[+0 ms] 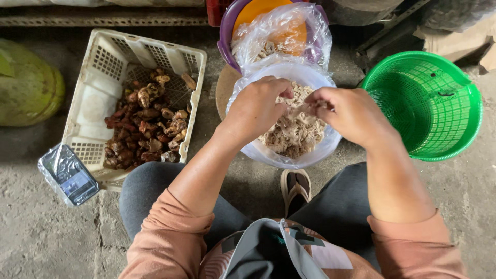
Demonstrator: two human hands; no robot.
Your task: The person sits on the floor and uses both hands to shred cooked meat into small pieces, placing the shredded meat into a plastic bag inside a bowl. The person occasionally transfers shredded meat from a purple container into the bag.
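Observation:
Both my hands work over a white bowl [316, 151] lined with clear plastic and filled with pale shredded strands [295, 132]. My left hand [256, 107] pinches a bit of the strands at the bowl's top. My right hand [349, 113] pinches the same clump from the other side, fingertips nearly touching the left ones. What lies between the fingers is partly hidden.
A white slatted crate [95, 101] with brown knobbly pieces [147, 124] sits at left. An empty green basket [429, 103] is at right. A purple basin [225, 36] with an orange bowl and a plastic bag stands behind. A wrapped phone [68, 174] lies on the concrete floor.

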